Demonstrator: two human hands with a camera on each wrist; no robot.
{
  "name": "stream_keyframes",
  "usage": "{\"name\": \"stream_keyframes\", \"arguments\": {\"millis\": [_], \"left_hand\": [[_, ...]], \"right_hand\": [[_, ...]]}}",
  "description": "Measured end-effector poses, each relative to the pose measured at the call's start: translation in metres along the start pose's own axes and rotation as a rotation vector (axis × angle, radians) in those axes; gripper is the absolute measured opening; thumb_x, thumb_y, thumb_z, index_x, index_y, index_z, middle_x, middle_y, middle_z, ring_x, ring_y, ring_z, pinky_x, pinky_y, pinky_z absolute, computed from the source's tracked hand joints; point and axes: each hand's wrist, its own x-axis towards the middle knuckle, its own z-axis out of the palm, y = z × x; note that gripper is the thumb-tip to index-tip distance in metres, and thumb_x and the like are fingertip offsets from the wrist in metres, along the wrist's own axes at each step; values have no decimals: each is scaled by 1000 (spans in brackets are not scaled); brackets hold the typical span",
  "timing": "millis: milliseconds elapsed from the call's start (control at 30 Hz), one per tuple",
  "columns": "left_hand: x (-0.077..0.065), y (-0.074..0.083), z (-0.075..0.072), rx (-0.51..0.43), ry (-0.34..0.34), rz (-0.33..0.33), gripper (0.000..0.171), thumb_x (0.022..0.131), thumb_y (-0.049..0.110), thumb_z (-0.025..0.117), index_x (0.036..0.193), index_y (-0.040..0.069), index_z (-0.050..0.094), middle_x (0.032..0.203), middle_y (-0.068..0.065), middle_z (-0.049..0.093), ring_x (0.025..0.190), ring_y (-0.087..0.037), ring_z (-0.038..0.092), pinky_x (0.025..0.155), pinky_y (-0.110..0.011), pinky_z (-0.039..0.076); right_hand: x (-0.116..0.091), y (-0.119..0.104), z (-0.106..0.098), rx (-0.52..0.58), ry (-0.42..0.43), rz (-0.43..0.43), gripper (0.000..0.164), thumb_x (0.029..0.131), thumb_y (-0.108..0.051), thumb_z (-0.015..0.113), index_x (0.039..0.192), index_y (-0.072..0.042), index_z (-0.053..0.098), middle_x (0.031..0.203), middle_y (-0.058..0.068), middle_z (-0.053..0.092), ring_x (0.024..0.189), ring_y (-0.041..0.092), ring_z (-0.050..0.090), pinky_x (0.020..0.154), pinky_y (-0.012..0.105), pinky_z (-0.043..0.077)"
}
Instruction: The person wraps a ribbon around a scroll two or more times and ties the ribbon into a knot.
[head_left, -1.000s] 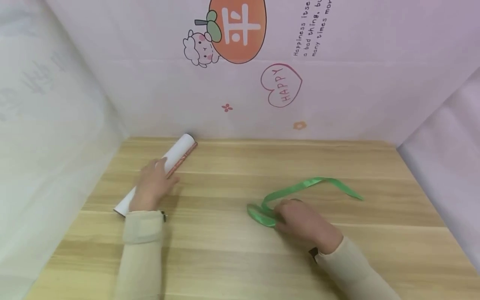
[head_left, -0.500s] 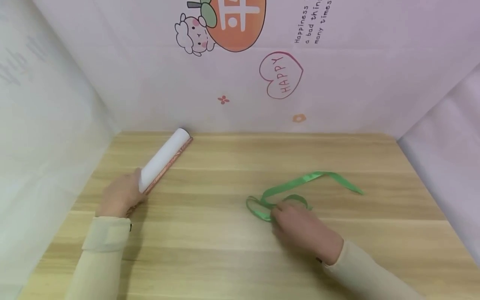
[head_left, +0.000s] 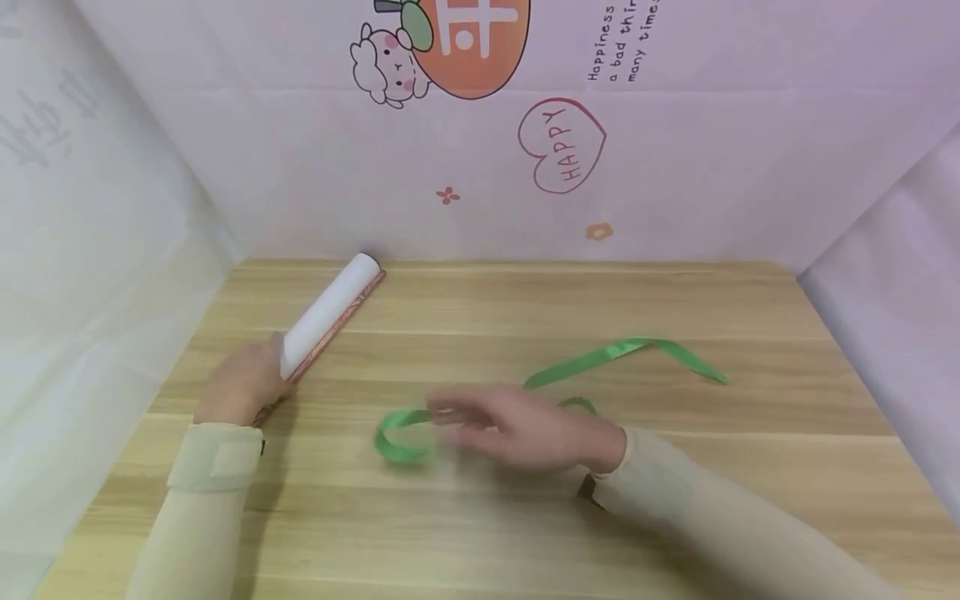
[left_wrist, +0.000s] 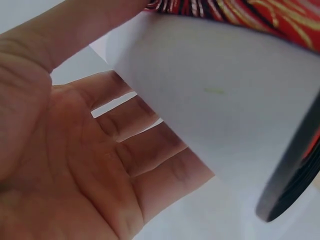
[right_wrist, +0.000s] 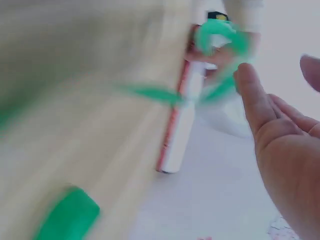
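Observation:
A white rolled-up sheet of paper (head_left: 330, 312) lies slanted at the left of the table, a red patterned edge along its side. My left hand (head_left: 243, 379) grips its near end. In the left wrist view the thumb crosses the red and gold edge, and the fingers pass behind the white paper. Near the middle, my right hand (head_left: 525, 425) is stretched over a green ribbon (head_left: 585, 362), whose loop sticks out left of the fingertips. The right wrist view has its fingers (right_wrist: 255, 97) nearly straight and the thumb apart; blur hides whether the ribbon touches them.
The wooden table (head_left: 675, 517) meets a pale cloth backdrop (head_left: 315, 175) with printed drawings at its far edge. Similar cloth stands along the left and right sides. The ribbon's far tail reaches toward the right of the table.
My left hand has slid down the roll to its near end. My right hand has uncurled and moved left, and the ribbon loop has swung left with it. The view has shifted slightly.

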Motion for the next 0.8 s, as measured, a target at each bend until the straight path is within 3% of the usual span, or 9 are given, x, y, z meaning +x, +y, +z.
{"name": "stream_keyframes", "arguments": {"millis": [67,167,367,467,567,700,800], "left_hand": [[2,-2,2,-1,-1,7,43,81,7,71,115,-1,47,93,-25,63,72,-34,55,61,-44,47],[3,-1,3,-2,-3,13,49,82,9,70,123,-2,47,96,-26,64,73,-34,57,62,-45,48],[6,-1,0,-13,-26,-5,55,82,7,69,131,-4,44,101,-29,63,73,-35,57,60,-42,48],[5,-3,-1,-23,-28,-14,53,83,7,69,130,-3,45,105,-30,63,74,-35,57,59,-41,47],[3,-5,0,-29,-33,-20,54,84,8,68,132,-3,45,107,-31,62,74,-35,57,58,-39,46],[3,-5,1,-33,-39,-26,54,85,8,68,132,-2,44,108,-31,61,73,-35,58,57,-38,46],[3,-5,1,-34,-39,-30,50,85,9,67,130,-1,45,109,-30,62,73,-34,58,56,-38,46]], "right_hand": [[1,4,-6,-47,26,2,40,109,-17,56,146,-2,59,143,14,68,128,22,69,106,35,57],[-9,23,-17,-276,114,22,29,105,-8,59,130,2,69,126,15,75,117,26,73,98,41,60],[-41,69,-44,-592,213,179,32,96,3,66,127,-4,71,129,14,72,121,35,66,101,51,56],[-53,86,-57,-661,213,246,34,96,6,62,125,-7,72,128,13,71,121,38,64,103,56,53],[-62,100,-67,-669,180,301,26,98,2,62,115,-11,76,117,8,75,113,34,68,100,53,54],[-75,113,-81,-654,153,416,20,97,-4,62,99,-18,76,101,0,76,94,24,70,84,47,58],[-87,113,-92,-724,120,543,19,96,-1,60,98,-14,74,97,4,74,88,26,67,79,49,56]]}}
